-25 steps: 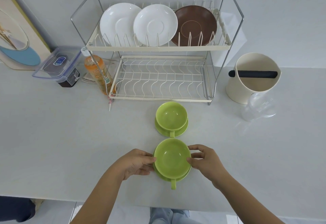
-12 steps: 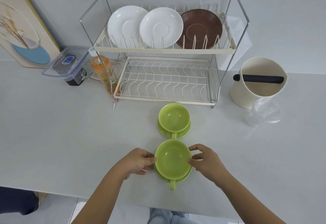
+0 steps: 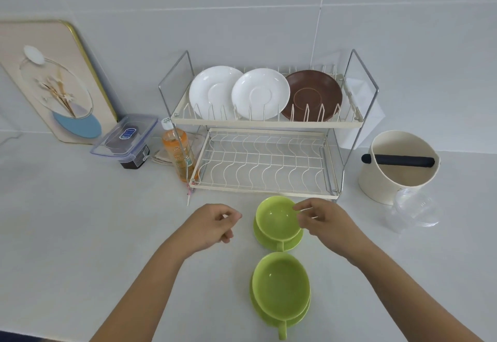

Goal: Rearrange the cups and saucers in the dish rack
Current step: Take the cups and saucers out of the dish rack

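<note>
Glossy lime-green cup (image 3: pixel 277 219) upright on matching saucer (image 3: pixel 291 243), handle forward

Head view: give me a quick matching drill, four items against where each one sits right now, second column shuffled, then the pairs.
Items:
1. brown saucer
2. far green cup
3. orange bottle
4. clear plastic cup

Places:
A. on the counter in front of the cream bin
B. just left of the rack's lower shelf
C. upper shelf, right of the two white saucers
D. on a green saucer by the right hand

Pairs: 1-C, 2-D, 3-B, 4-A
</note>
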